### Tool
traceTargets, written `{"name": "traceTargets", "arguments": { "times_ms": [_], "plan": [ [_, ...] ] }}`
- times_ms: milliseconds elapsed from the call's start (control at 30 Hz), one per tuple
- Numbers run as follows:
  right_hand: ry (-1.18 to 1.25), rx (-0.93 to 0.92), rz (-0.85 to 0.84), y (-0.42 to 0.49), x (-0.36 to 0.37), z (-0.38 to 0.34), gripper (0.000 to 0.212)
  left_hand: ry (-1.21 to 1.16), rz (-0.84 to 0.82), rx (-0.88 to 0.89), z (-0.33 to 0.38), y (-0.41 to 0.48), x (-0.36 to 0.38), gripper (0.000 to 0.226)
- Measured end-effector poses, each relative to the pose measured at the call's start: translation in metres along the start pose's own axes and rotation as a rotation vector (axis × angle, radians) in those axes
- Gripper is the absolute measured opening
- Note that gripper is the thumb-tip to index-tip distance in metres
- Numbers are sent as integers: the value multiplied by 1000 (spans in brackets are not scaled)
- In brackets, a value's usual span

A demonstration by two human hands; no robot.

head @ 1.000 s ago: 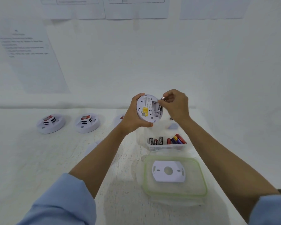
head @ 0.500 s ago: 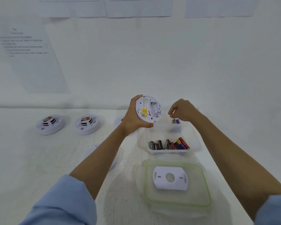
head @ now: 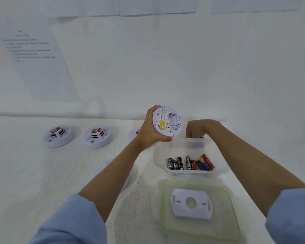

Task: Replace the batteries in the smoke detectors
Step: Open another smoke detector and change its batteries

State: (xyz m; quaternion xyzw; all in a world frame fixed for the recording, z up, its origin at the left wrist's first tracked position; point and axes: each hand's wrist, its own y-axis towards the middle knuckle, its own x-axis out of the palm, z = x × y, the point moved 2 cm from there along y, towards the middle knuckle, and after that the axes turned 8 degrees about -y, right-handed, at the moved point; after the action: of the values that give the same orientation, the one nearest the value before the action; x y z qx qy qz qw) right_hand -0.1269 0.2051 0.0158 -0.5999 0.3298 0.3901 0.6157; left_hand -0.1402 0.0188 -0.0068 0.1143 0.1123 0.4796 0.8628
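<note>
Over white table (head: 25, 173), smoke detector (head: 166, 121) on edge, back toward camera.

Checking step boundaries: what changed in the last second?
Right hand left the smoke detector with the pulled battery, moving down-right to the battery container's far rim; whether it holds it now is hidden. Left hand keeps its grip on the detector; other detectors unmoved.

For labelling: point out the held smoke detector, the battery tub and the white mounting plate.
held smoke detector (head: 166, 123), head view, labelled back face.
battery tub (head: 159, 155), head view, left wall.
white mounting plate (head: 180, 208), head view, left of hole.
</note>
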Motion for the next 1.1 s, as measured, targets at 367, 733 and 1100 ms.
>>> {"name": "traceTargets", "arguments": {
  "times_ms": [367, 733, 1100],
  "plan": [
    [554, -123, 523, -9, -5, 13, 20, -6, 2, 4, 3, -1, 0, 107],
    [1225, -227, 1091, -69, -29, -11, 13, -28, 13, 44, 18, -9, 10, 101],
    [1016, -390, 1035, -84, -2, -51, 18, -93, 23, 53, 31, -21, 11, 100]
  ]
}}
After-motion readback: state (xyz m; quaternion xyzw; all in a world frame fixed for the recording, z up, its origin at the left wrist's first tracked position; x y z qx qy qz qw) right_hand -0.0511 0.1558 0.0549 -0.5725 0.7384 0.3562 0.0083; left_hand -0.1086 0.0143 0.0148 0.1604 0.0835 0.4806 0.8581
